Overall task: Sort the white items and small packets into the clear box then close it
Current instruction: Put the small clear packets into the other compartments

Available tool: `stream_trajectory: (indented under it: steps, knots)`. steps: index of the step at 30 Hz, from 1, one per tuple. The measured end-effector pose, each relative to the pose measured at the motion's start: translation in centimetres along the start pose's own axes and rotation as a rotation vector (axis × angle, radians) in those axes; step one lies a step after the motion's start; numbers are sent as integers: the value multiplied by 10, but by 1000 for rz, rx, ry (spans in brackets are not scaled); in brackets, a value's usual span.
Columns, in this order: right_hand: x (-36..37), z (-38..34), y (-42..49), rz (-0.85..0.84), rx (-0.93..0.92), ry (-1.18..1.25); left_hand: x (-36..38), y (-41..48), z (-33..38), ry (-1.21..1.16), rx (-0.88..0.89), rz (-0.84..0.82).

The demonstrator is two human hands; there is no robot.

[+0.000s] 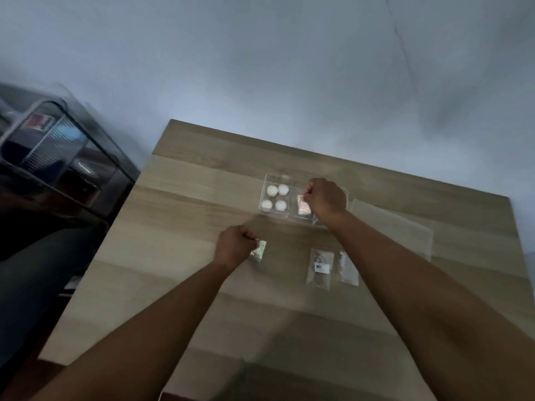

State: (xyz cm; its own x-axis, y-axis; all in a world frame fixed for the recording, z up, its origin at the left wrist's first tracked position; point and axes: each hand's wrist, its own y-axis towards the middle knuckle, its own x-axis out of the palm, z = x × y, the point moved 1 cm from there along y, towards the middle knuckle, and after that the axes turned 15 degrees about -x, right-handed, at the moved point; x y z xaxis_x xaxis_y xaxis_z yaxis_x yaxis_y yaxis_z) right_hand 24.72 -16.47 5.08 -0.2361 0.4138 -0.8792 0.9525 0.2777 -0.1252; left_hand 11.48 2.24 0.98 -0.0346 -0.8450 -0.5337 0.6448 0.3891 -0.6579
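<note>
A clear box [267,178] sits at the far middle of the wooden table. Several white round items [277,197] lie in its left compartment. My right hand [325,198] hovers over the box's right part, fingers pinched on a shiny small packet [304,209] that rests in the middle compartment. My left hand [234,246] is closer to me, left of centre, closed on another small shiny packet [258,250] at the table surface. Two clear packets lie to the right of it: one with a label [320,267] and one beside it [348,269].
The box's clear lid [396,224] lies flat on the table [188,212] to the right of the box. A dark wire-frame rack [55,157] stands off the table's left side. A grey wall is behind.
</note>
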Motion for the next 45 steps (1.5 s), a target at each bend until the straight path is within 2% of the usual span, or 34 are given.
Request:
stream_trajectory:
  steps: [5,11,14,17,21,27,31,37,45]
  knots:
    - [2,3,-2,8,-79,-67,0,-1,0,-17,-12,2]
    - [-12,15,-13,183,-113,42,-7,-10,17,-62,-4,-81]
    - [-21,35,-23,261,-66,26,-12,-16,42,-84,50,-134]
    - [-23,56,-36,241,39,12,-16,-19,74,-102,111,-149]
    - [-20,65,-51,208,137,76,-10,-12,119,-34,192,-153]
    - [-21,63,-56,255,206,248,12,4,155,201,190,-100]
    - [-21,65,-57,285,229,289,25,12,166,400,226,12]
    - [-21,67,-55,289,238,304,43,10,168,576,342,173]
    - [-18,68,-54,292,236,316,50,17,161,625,417,171]
